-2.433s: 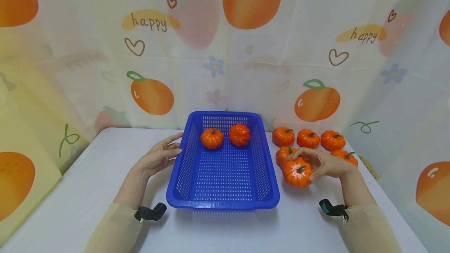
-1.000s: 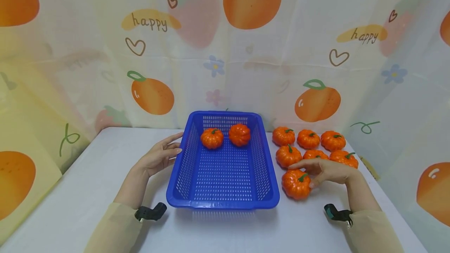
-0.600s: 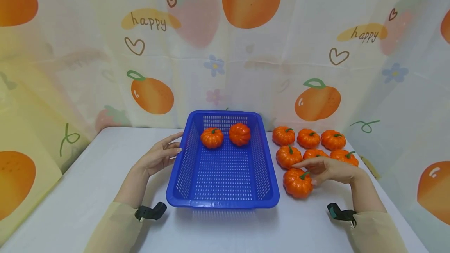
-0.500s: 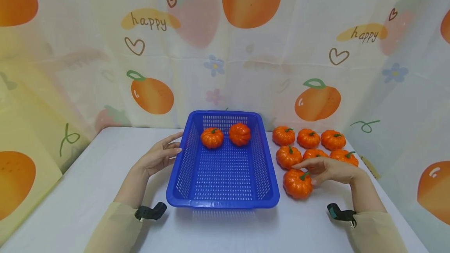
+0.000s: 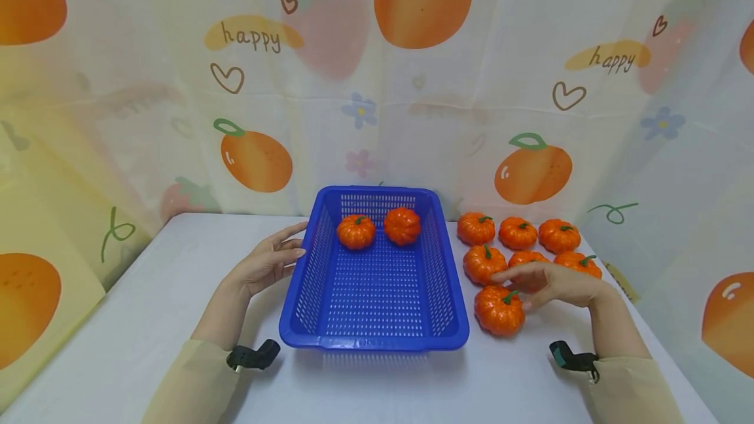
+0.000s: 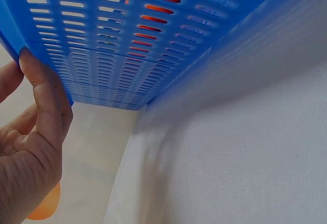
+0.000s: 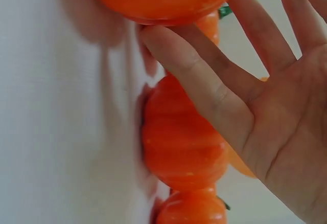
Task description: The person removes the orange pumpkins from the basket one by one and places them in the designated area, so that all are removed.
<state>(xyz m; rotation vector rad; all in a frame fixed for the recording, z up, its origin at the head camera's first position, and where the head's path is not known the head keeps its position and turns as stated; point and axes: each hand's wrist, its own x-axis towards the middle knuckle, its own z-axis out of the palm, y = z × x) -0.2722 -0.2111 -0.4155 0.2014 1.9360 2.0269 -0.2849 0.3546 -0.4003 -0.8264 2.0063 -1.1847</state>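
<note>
My left hand (image 5: 268, 267) is at the left side of a blue plastic basket (image 5: 374, 340). Its fairly straight fingertips touch the basket's rim, as the left wrist view also shows. Two small orange pumpkins (image 5: 356, 233) with ribbed sides lie inside at the far end. On the right, my right hand (image 5: 556, 284) hovers beside the nearest pumpkin (image 5: 499, 311), which stands on the table with its green stem up. The thumb (image 7: 176, 50) is right at this pumpkin's side, and the other fingers spread loosely behind it.
Several more pumpkins (image 5: 518, 233) stand in rows right of the basket, one partly hidden by my right hand. The white table (image 5: 377, 391) runs back to a fruit-print curtain (image 5: 412, 110). Each wrist wears a black camera (image 5: 253, 354).
Earlier my right hand held the nearest pumpkin higher, over the row behind. It now stands on the table closer to me, and the hand has loosened and shifted slightly right. The left hand stays put.
</note>
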